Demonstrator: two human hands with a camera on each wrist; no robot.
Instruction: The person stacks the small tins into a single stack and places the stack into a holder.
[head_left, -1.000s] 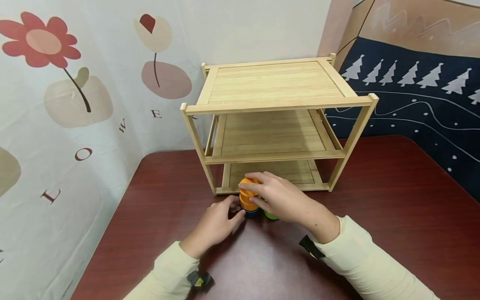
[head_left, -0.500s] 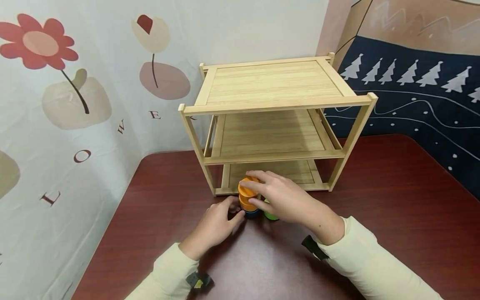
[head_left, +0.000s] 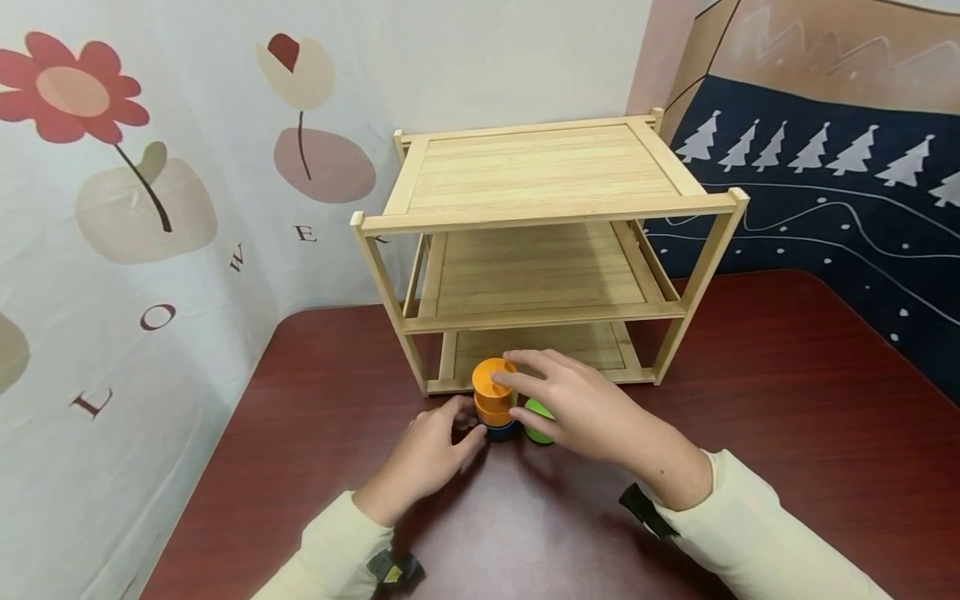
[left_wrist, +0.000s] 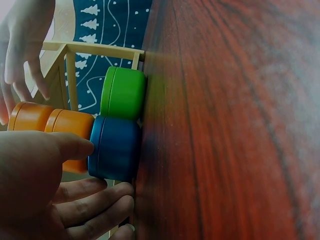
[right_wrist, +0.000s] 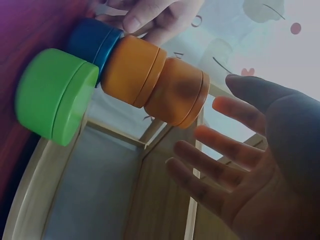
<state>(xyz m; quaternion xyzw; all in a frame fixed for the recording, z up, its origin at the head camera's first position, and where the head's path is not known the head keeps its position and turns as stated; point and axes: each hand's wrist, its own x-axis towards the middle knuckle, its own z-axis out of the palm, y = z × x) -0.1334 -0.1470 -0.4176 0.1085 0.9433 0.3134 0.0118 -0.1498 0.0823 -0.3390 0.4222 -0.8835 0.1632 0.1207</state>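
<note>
Two orange round containers, each with a lid-like seam, stand on a blue one (left_wrist: pixel 115 147) of the same kind. The lower orange container (left_wrist: pixel 75 125) rests on the blue, and the upper orange container (head_left: pixel 492 379) tops the stack. A green container (left_wrist: pixel 125 94) sits close by on the right. My left hand (head_left: pixel 423 454) is at the stack's left side, thumb touching or very near the blue-orange joint, fingers relaxed beside the blue one. Fingers spread and loose, my right hand (head_left: pixel 581 400) is beside the top container; the right wrist view shows it apart, holding nothing.
Just behind the stack stands a three-level wooden shelf (head_left: pixel 547 312), its bottom front rail close to the containers. The dark red table (head_left: pixel 330 367) spreads to both sides and in front. Printed cloths (head_left: pixel 210 150) hang behind and at the left.
My right hand has drawn back to the right and toward me, uncovering more of the top orange container and the green one. My left hand stays at the stack.
</note>
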